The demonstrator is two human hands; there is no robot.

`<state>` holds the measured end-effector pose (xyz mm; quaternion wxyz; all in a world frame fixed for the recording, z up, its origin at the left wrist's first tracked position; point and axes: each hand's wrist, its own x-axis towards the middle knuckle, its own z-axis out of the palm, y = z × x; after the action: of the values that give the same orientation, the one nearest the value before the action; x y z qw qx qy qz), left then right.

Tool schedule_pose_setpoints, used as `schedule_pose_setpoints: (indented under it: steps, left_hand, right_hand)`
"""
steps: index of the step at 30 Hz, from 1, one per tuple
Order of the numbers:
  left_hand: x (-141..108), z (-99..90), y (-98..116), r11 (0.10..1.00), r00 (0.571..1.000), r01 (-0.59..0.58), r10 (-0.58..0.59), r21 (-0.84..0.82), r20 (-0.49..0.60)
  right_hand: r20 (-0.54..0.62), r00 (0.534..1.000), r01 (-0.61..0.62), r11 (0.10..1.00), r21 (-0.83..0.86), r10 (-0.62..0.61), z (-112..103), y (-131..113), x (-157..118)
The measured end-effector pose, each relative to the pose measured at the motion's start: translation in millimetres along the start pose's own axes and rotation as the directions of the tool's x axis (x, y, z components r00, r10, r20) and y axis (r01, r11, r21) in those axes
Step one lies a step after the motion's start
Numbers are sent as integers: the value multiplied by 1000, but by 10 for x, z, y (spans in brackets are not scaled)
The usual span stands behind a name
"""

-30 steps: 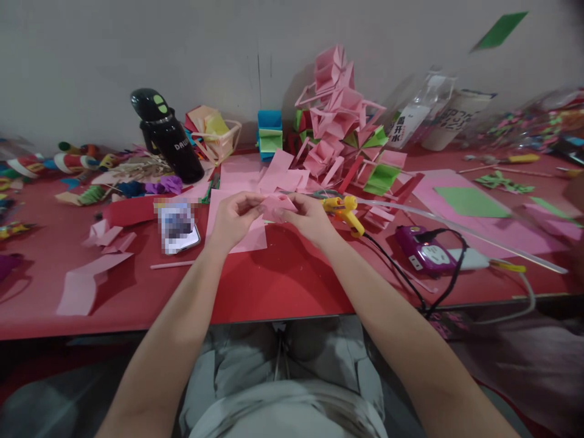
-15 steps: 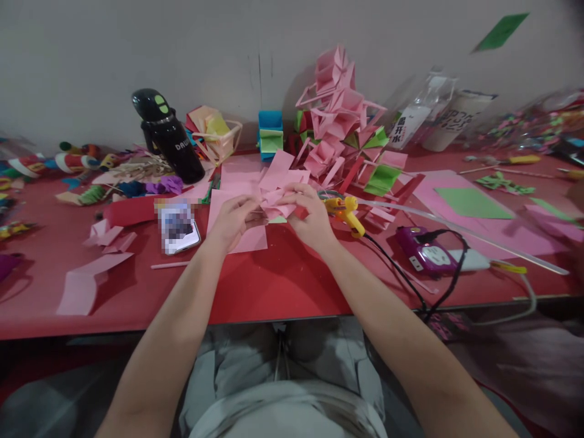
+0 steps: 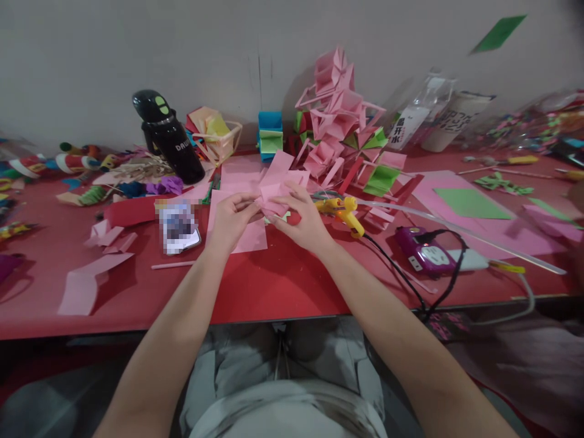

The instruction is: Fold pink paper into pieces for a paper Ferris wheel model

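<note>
Between my two hands is a piece of folded pink paper (image 3: 272, 205), held above the red table (image 3: 274, 292). My left hand (image 3: 232, 222) pinches its left side with thumb and fingers. On the right side, the fingers and thumb of my right hand (image 3: 303, 219) grip it too. Pink paper sheets (image 3: 250, 238) lie under and behind my hands. A small light-green piece (image 3: 281, 218) shows just below the folded paper. Right of my right hand rests a yellow hot glue gun (image 3: 344, 213).
Against the wall stands a tall stack of folded pink paper (image 3: 335, 103). A black bottle (image 3: 171, 140) and a phone (image 3: 179, 228) are on the left. A purple power socket (image 3: 426, 250) with cables, a clear glue stick (image 3: 511, 248) and green paper (image 3: 474, 202) lie to the right.
The folded pink paper has been turned a little between my hands. My right fingers have shifted, with the thumb now lower and stretched further left. Other things stay where they were.
</note>
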<state>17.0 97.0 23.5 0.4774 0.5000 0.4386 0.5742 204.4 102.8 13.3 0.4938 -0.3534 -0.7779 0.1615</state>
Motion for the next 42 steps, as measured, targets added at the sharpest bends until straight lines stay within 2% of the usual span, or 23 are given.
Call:
schedule_pose_setpoints:
  steps: [3,7,11,15,22,33,42]
  left_hand:
    - [-9,17,-5,1000,1000,2,-2,17,29]
    - [-17,39,7,991,996,-57,49,117,73]
    - [-25,55,7,988,997,-66,59,137,57]
    - [-42,73,-14,987,995,-75,64,142,79]
    - [-59,102,-55,986,992,-81,67,146,103]
    - [-83,139,9,965,988,-133,111,228,110]
    - [-81,125,-35,987,990,-74,56,140,128]
  right_hand:
    - [-19,1000,-22,1000,18,22,16,17,1]
    - [-60,996,-58,998,35,60,8,31,14]
    - [-131,991,-4,999,-35,-1,31,46,15]
    - [-161,987,-17,992,-124,-3,54,36,0]
    - [-156,988,-18,992,-125,-1,65,4,-9]
    - [-176,984,-18,991,-131,-5,77,-15,-7]
    - [-161,987,-20,993,-119,0,62,-8,4]
